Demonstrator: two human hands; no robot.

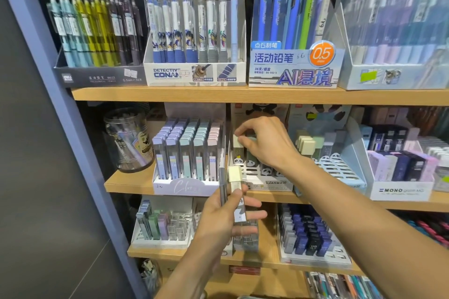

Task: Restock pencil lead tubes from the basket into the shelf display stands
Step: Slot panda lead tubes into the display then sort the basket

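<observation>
Seating a cream-capped lead tube into the panda display stand, the right hand has its grip pinched on the cap. Below that grip, the left hand grasps spare tubes; next, I judge, press down, release, take another.

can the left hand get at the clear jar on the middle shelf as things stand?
Probably not yet: the path to the clear jar looks open, but the left hand is already gripping lead tubes, so it would have to set those down first.

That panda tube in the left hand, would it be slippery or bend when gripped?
The panda tube looks like hard, clear plastic, so probably stiff. Its glossy flat sides may be a bit slippery. The left hand holds two together, suggesting they are light.
</observation>
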